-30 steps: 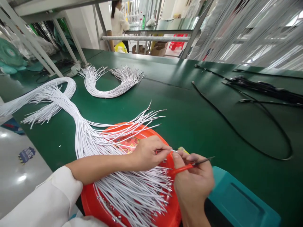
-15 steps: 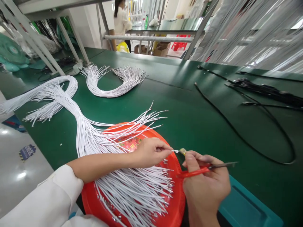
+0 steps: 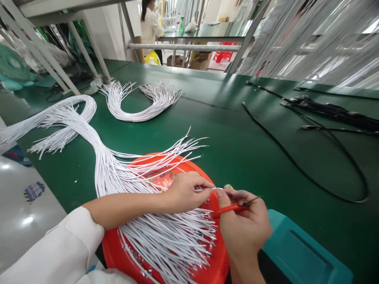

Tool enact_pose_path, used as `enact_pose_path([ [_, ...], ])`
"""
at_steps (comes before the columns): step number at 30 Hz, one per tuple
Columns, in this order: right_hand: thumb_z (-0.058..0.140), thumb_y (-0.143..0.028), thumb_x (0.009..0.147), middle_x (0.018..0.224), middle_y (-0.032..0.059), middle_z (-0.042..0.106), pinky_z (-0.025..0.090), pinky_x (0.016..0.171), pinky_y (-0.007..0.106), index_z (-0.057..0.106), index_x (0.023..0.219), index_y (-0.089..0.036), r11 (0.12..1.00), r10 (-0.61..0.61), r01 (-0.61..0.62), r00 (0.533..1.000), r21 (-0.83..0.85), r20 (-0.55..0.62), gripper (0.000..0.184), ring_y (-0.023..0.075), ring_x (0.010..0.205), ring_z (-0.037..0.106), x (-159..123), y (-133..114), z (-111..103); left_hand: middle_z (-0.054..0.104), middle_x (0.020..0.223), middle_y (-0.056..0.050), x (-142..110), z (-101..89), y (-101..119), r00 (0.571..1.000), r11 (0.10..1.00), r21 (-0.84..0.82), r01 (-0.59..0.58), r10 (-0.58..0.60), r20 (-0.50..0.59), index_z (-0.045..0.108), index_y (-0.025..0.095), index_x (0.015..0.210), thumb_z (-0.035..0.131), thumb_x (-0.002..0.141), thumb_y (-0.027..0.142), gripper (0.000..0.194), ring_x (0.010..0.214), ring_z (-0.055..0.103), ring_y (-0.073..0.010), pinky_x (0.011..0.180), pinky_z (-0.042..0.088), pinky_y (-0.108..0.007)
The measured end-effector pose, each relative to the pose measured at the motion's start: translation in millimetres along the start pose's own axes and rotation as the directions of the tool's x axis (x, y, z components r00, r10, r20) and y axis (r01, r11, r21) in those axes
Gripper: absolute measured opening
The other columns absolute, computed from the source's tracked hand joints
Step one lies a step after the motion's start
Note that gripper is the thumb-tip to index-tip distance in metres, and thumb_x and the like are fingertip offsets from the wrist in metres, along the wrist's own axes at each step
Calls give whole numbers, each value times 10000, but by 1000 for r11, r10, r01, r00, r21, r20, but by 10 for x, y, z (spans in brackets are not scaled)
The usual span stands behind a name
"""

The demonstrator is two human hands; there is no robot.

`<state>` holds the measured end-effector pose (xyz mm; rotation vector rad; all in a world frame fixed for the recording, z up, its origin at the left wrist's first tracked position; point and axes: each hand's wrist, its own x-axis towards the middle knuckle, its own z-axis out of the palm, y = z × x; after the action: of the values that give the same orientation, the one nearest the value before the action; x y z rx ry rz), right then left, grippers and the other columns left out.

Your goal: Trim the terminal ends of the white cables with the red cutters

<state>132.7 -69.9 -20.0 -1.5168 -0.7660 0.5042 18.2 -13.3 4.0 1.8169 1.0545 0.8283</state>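
Observation:
My left hand [image 3: 189, 192] pinches a thin white cable [image 3: 217, 188] close to its end, above the red basin. My right hand [image 3: 241, 221] is closed round red-handled scissors [image 3: 229, 209], whose dark blades point right. Its thumb and fingertips also press at the tip of that cable, nearly touching my left fingertips. A small yellowish bit shows behind the right fingers; what it is I cannot make out. Beneath both hands, many white cables [image 3: 174, 240] with shiny metal ends lie in the red basin [image 3: 217, 272]. More of the bundle drapes over its far rim.
Two more white cable bundles, one curved [image 3: 142, 114] and one looped [image 3: 85, 104], lie on the green table [image 3: 207, 130]. Black cables [image 3: 325, 110] spread at the right. A teal tray [image 3: 308, 248] sits right of the basin. Behind the metal frame stands a person [image 3: 151, 27].
My right hand has moved left with the scissors and closed in on the cable end by my left fingertips. My left hand has hardly moved.

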Motion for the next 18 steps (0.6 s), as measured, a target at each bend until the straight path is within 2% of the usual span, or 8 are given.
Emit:
enact_pose_path([
  [3, 720, -289, 687, 781, 22, 622, 507, 751, 373, 529, 806, -182, 998, -60, 60, 998, 26, -9, 249, 180, 790, 636, -4, 9, 18, 620, 644, -28, 6, 9, 11, 982, 972, -144, 184, -176, 65, 711, 116, 788, 585, 734, 265, 202, 564, 509, -81, 528, 393, -198],
  [5, 710, -277, 701, 793, 32, 628, 510, 719, 350, 532, 819, -179, 988, -153, 152, 988, -31, -21, 235, 179, 779, 639, -6, 45, 13, 602, 615, -14, 17, 15, 11, 939, 905, -257, 338, -305, 160, 691, 98, 795, 593, 727, 283, 221, 507, 481, -61, 478, 377, -184],
  [7, 704, -268, 708, 802, 47, 646, 507, 680, 328, 543, 815, -178, 949, -290, 286, 957, -137, -13, 214, 188, 770, 644, 1, 97, -11, 572, 577, 3, 29, 18, 4, 896, 838, -326, 438, -378, 230, 672, 85, 791, 603, 721, 301, 237, 466, 448, -46, 438, 353, -171],
  [9, 704, -258, 714, 795, 51, 668, 502, 646, 306, 559, 786, -182, 868, -432, 426, 901, -258, 35, 178, 188, 739, 651, 18, 138, -47, 554, 559, 13, 37, 19, -6, 877, 811, -343, 475, -407, 255, 663, 80, 790, 607, 716, 300, 239, 454, 434, -41, 418, 338, -163],
  [12, 693, -260, 730, 773, 42, 683, 490, 597, 276, 563, 721, -197, 732, -549, 562, 821, -385, 154, 145, 169, 668, 648, 44, 137, -95, 563, 562, 15, 38, 17, -18, 889, 840, -300, 451, -393, 235, 665, 86, 792, 595, 716, 279, 218, 466, 446, -45, 426, 346, -160],
  [14, 674, -279, 750, 751, 39, 681, 483, 574, 266, 562, 705, -203, 704, -544, 572, 815, -421, 198, 142, 163, 646, 645, 49, 106, -106, 579, 574, 11, 36, 12, -18, 916, 886, -250, 390, -347, 202, 668, 95, 767, 581, 718, 266, 198, 483, 461, -49, 446, 356, -164],
  [18, 642, -292, 780, 740, 38, 678, 477, 573, 256, 580, 751, -201, 730, -515, 559, 828, -394, 220, 114, 158, 657, 642, 25, 73, -80, 619, 635, -11, 41, -9, -2, 983, 978, -108, 177, -171, 58, 669, 113, 697, 563, 723, 228, 158, 550, 494, -65, 508, 370, -182],
])
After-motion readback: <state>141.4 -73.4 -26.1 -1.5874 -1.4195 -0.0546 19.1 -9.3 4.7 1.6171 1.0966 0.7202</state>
